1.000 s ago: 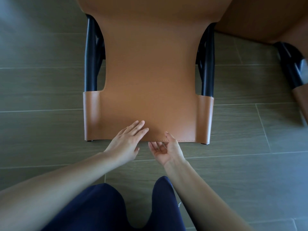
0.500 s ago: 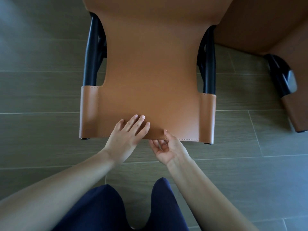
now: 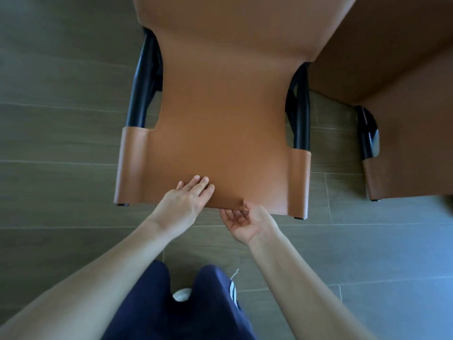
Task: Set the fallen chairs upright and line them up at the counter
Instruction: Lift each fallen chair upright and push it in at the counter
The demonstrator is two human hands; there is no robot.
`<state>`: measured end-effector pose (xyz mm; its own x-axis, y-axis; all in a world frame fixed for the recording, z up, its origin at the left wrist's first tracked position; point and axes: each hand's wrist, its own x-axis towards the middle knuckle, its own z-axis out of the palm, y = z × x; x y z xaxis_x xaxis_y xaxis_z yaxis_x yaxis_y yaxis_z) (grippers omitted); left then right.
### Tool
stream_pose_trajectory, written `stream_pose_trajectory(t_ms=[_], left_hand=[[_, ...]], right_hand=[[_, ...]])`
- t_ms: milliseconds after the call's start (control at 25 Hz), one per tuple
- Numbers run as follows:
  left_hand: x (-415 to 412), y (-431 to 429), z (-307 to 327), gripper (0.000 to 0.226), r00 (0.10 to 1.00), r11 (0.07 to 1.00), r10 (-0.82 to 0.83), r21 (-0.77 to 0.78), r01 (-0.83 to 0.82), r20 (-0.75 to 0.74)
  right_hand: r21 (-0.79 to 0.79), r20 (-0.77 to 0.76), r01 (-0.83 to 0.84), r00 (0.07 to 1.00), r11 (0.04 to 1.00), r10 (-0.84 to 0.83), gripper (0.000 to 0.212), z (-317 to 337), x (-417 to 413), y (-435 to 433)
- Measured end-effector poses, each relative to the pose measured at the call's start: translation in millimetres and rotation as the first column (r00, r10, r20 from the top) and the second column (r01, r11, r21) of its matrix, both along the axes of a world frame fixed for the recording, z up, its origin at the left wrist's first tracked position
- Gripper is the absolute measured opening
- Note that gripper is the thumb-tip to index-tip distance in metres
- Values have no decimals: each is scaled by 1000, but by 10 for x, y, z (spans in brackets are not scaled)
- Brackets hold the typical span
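A tan leather chair point(image 3: 220, 123) with a black metal frame point(image 3: 142, 87) fills the middle of the head view, its backrest top edge nearest me. My left hand point(image 3: 186, 200) lies flat with straight fingers on the leather near that edge. My right hand point(image 3: 247, 222) is palm up under the same edge, thumb on top and fingers curled beneath, pinching the leather. A second tan chair point(image 3: 402, 133) stands close on the right, partly cut off by the frame.
Grey wood-look floor tiles point(image 3: 61, 143) spread all around, with open floor to the left and lower right. My legs in dark blue trousers point(image 3: 181, 305) are at the bottom centre. The counter is not in view.
The chair's backrest edge has shifted slightly rightward and tilted in view. Both hands stayed on the edge; the second chair has come closer on the right.
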<state>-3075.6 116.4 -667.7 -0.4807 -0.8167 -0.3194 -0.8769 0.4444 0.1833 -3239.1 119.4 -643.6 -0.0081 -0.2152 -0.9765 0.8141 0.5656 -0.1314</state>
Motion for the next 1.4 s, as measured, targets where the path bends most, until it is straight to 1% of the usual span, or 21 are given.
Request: stream_pose_trajectory(t_ms=[120, 280, 440, 600, 760, 840, 920, 1040, 1120, 1240, 1320, 1400], left_hand=[[23, 61, 656, 59, 1000, 997, -22, 79, 21, 12], [86, 100, 1493, 58, 1000, 989, 1, 148, -3, 13], [142, 15, 2397, 59, 999, 985, 18, 175, -12, -33], [171, -222, 2981, 60, 995, 982, 70, 182, -57, -69], [178, -640, 3421, 61, 989, 986, 109, 135, -95, -99], [156, -797, 3582, 54, 975, 979, 187, 103, -175, -119], [130, -960, 3750, 42, 957, 961, 268, 95, -258, -113], [87, -1244, 3981, 32, 953, 954, 296, 75, -291, -67], [48, -1442, 4090, 29, 935, 937, 346, 71, -341, -75], [-36, -1691, 4249, 33, 878, 883, 468, 102, -458, -102], [-69, -1855, 4365, 35, 848, 855, 517, 119, -504, -117], [-88, -2021, 4455, 37, 810, 826, 562, 158, -541, -165]], right_hand=[[52, 2, 9, 1000, 999, -9, 20, 605, 37, 79], [84, 16, 15, 1000, 996, -16, 24, 1395, 114, 154], [109, 29, 43, 998, 993, -47, 22, 2295, 150, 104], [83, 57, 31, 998, 996, -36, 20, 2944, 202, -140], [51, 37, 24, 999, 998, -26, 18, 3432, 188, -566], [19, 25, 15, 1000, 1000, -16, 23, 3612, 154, -764], [-8, -1, -27, 1000, 1000, 27, 25, 3775, 139, -958], [-33, -21, -66, 998, 997, 65, 28, 3968, 118, -1239], [-29, -12, -63, 998, 998, 63, 26, 4062, 74, -1423], [-48, 7, -101, 995, 994, 101, 22, 4230, 2, -1684], [-52, 13, -112, 994, 992, 113, 19, 4339, -37, -1854], [-58, 16, -125, 992, 990, 126, 16, 4438, -62, -2036]])
